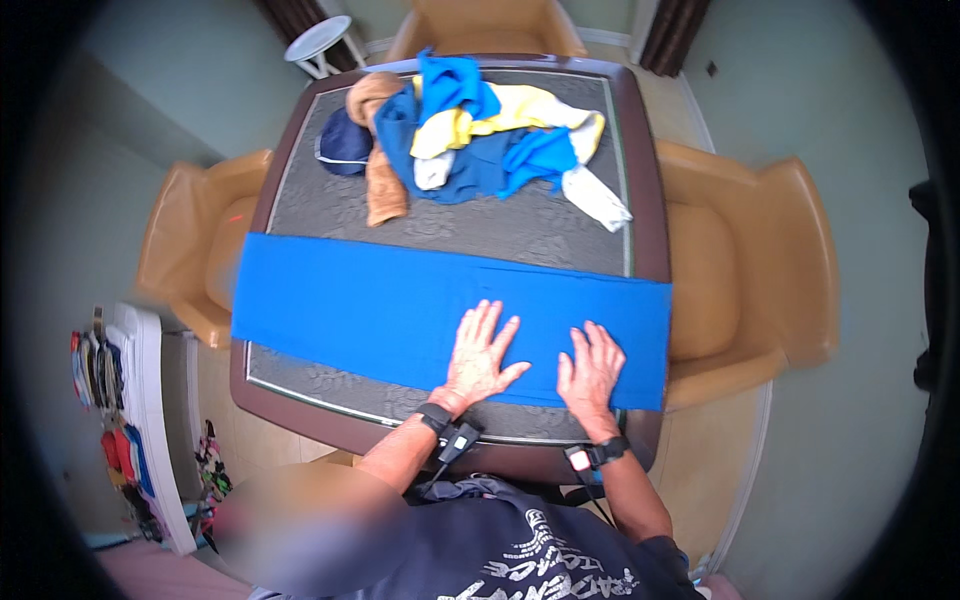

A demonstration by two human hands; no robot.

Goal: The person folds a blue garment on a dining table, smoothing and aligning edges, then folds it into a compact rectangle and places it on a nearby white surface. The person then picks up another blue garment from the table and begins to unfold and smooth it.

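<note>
A long blue cloth (352, 292) lies folded into a flat band across the near half of the table, its right end at the table's right edge and its left end reaching the left edge. My left hand (484, 356) rests palm down on the cloth, right of its middle, fingers spread. Farther right, my right hand (592, 367) also lies on the cloth, fingers slightly bent and apart. Neither hand grips anything. Faint creases run along the cloth's far edge above my hands.
On the far half of the table (315, 206) sits a loose heap of clothes (472, 169), with a navy cap (343, 142) at its left. Tan armchairs (795, 262) stand around the table. A small white side table (319, 39) and a white clothes shelf (142, 360) are to the left.
</note>
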